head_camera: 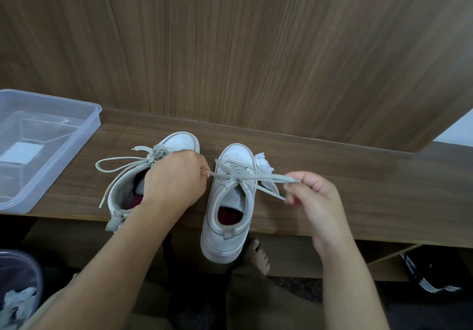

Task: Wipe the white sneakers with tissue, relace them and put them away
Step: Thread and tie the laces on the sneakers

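while both sneakers stood side by side on the brown wood-grain shelf (pixel 358 181), toes pointing away toward the far wooden panel (pixel 256 48), the left hand (pixel 174 178) reached across the left white low-top sneaker (pixel 143 183) and pinched one end of the grey flat lace (pixel 245 176) at the left edge of the right white low-top sneaker (pixel 230 201). the right hand (pixel 312 196), to the right of that shoe, had its fingers curled round the other end of the same lace, pinching it between thumb and fingertips, so the lace ran taut across the shoe's tongue between the two hands. the right sneaker's heel hung over the near edge of the shelf. the left sneaker's own lace lay in a loose loop (pixel 115 166) trailing out to its left, and its heel sat at the near edge too. a crumpled white tissue (pixel 263 163) lay touching the right side of the right sneaker's toe. a clear rectangular plastic tub (pixel 84 130) sat on the far left of the shelf, with a white sheet on its bottom. below the shelf, a bare foot (pixel 258 255) showed near the right sneaker's heel, a round bin (pixel 20 286) holding crumpled white scraps sat at the near left, and a black-and-white shoe (pixel 432 273) rested at the near right.
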The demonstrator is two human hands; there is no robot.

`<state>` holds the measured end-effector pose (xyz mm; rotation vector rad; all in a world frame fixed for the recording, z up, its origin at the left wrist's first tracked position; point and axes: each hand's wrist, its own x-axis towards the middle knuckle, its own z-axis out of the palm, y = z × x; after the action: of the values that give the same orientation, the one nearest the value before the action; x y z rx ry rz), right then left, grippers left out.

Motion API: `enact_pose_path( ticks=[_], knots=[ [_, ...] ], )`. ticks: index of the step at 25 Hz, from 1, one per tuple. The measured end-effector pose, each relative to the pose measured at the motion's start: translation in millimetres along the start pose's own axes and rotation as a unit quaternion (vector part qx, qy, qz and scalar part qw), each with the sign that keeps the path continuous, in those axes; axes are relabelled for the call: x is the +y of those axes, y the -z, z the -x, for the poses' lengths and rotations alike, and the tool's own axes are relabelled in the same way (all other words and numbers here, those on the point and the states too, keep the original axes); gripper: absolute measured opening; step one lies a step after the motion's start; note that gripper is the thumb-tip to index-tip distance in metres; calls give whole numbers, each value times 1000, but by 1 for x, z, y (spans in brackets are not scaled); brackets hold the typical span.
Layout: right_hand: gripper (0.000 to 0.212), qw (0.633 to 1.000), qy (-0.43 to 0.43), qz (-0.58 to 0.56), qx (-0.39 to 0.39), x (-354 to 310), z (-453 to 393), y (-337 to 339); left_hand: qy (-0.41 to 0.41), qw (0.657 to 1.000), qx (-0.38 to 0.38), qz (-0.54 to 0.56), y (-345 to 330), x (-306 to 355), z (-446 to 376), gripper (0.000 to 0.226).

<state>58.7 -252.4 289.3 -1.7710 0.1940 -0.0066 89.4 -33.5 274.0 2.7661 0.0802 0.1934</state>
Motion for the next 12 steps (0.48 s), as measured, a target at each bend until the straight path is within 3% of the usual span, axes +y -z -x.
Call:
enact_pose_path(
  ticks=[2, 3, 7, 12],
  knots=[
    [22, 985, 50, 163, 15, 4, -3, 7, 7, 1000, 1, -5, -1, 2, 1, 17],
    [22, 983, 56, 172, 8, 5, -4, 9, 8, 1000, 1, -8, -1, 3, 2, 18],
    [16, 998, -22, 18, -52, 6, -2, 12, -14, 1000, 10, -6, -1, 4, 4, 19],
    [16, 996, -79, 11, -49, 15, -7, 21, -11, 1000, 18, 15, 2, 5, 5, 19]
  ],
)
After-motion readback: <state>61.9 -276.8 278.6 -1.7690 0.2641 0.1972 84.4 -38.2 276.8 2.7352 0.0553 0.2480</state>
